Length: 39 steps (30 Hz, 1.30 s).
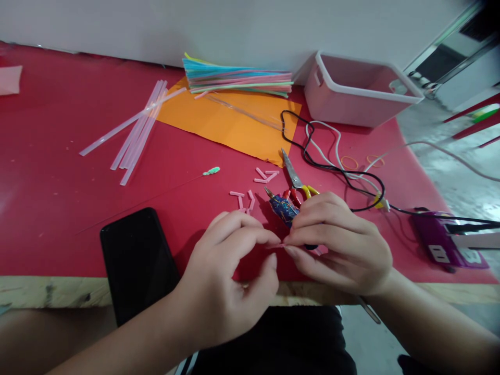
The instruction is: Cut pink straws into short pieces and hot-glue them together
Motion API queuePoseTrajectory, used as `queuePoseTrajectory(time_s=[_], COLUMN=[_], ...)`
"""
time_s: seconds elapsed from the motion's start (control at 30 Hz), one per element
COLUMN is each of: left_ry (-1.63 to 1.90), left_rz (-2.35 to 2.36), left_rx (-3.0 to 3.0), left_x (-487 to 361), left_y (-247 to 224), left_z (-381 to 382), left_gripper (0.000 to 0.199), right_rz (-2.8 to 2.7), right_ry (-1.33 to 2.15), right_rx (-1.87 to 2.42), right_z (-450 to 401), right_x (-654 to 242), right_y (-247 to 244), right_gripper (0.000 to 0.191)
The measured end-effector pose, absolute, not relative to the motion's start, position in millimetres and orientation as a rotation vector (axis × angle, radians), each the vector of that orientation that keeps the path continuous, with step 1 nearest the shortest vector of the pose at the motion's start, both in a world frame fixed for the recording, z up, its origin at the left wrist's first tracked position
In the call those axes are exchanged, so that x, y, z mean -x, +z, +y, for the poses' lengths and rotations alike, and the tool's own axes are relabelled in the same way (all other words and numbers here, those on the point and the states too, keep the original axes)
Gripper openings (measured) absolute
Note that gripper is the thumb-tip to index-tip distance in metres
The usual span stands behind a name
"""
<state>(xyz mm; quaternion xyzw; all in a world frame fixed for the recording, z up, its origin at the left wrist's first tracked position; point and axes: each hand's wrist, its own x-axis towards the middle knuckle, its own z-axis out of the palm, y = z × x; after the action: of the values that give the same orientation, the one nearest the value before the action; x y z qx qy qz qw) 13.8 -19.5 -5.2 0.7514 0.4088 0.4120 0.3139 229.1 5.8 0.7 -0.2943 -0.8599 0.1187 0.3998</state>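
Note:
My right hand (338, 242) pinches a small pink piece (280, 245) between thumb and forefinger. My left hand (234, 271) is curved beside it, its forefinger tip at the piece's left end and its thumb a little apart below. Just beyond my right hand lie a blue wrapped glue gun (283, 207), partly hidden by the fingers, and scissors (294, 174) with red and yellow handles. Several short pink pieces (267, 176) are scattered on the red table (50, 208) beyond my hands.
A black phone (136, 260) lies left of my left hand. Glue sticks (140, 130), an orange sheet (234, 122), pipe cleaners (238, 78) and a pink bin (344, 99) are farther back. Cables (336, 166) run right, near a purple object (437, 242). A green-tipped wire (211, 171) lies mid-table.

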Motion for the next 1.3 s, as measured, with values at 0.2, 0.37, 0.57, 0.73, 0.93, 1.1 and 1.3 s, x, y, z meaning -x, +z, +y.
queuePoseTrajectory(time_s=[0.2, 0.37, 0.57, 0.73, 0.93, 1.1, 1.3], left_ry=[1.141, 1.166, 1.177, 1.165, 1.167, 1.168, 1.178], left_rz=[1.085, 1.082, 1.074, 1.073, 1.115, 1.095, 1.062], left_rx=[-2.083, -2.093, -2.09, -2.115, -2.109, -2.124, -2.125], left_x=[-13.6, -14.8, -16.6, -17.4, -15.4, -15.3, -17.3], left_y=[-2.7, -2.7, -2.8, -1.5, -1.3, -3.7, -6.0], left_z=[-16.2, -14.4, -17.5, -19.0, -18.3, -17.3, -19.0], left_gripper=[0.007, 0.007, 0.011, 0.012, 0.011, 0.011, 0.013], right_rz=[-2.196, -2.159, -2.183, -2.202, -2.277, -2.295, -2.262], right_ry=[0.28, 0.219, 0.003, 0.001, 0.037, 0.114, 0.081], right_rx=[0.733, 0.694, 0.627, 0.634, 0.622, 0.627, 0.582], right_z=[5.4, 4.9, -3.9, -7.5, 3.0, 4.1, -1.7], right_x=[-227.3, -225.3, -228.7, -232.4, -232.0, -230.7, -233.7], right_y=[2.5, -1.8, -11.8, -12.4, 2.4, 1.7, -11.4], right_gripper=[0.006, 0.01, 0.02, 0.015, 0.007, 0.005, 0.01])
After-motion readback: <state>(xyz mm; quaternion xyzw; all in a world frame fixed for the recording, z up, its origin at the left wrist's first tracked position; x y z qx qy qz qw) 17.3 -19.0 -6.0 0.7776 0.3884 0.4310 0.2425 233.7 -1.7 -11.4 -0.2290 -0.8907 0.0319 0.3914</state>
